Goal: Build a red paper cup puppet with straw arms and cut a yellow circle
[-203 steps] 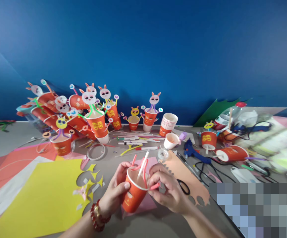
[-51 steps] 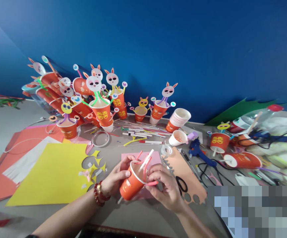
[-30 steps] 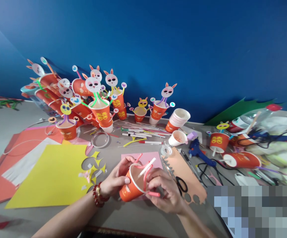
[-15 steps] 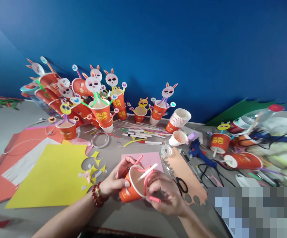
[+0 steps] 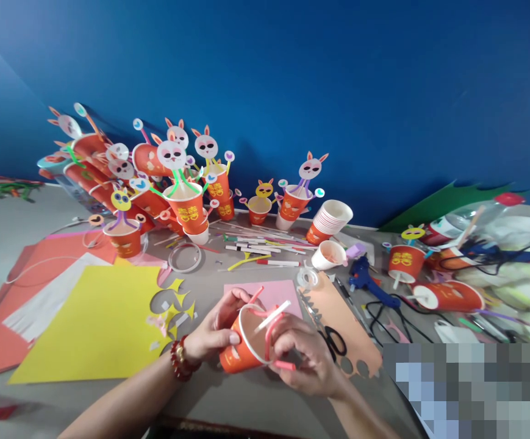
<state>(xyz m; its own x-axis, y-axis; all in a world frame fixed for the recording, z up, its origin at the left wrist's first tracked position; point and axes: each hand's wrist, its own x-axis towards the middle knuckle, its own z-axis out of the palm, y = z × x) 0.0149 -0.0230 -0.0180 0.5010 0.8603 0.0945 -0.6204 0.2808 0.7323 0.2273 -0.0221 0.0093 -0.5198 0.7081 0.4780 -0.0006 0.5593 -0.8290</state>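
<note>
Fingers of my left hand (image 5: 214, 334) clamp the tilted orange cup (image 5: 239, 353) low-centre; my right hand (image 5: 308, 360) pinches its pink stem (image 5: 283, 364). Bare counter (image 5: 228, 405) lies beneath, yellow paper (image 5: 91, 323) leftward.

The cup (image 5: 236, 357) is orange-red with a white rim and pale yellow print; its pipe cleaners (image 5: 269, 332) are pink; the straw (image 5: 272, 315) white; the nearby paper sheet (image 5: 93, 323) is yellow, the glue gun (image 5: 364, 279) blue, the wall (image 5: 292, 79) deep blue

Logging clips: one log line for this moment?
left hand: holds orange cup | right hand: pinches pink pipe cleaner | cup tilted
</note>
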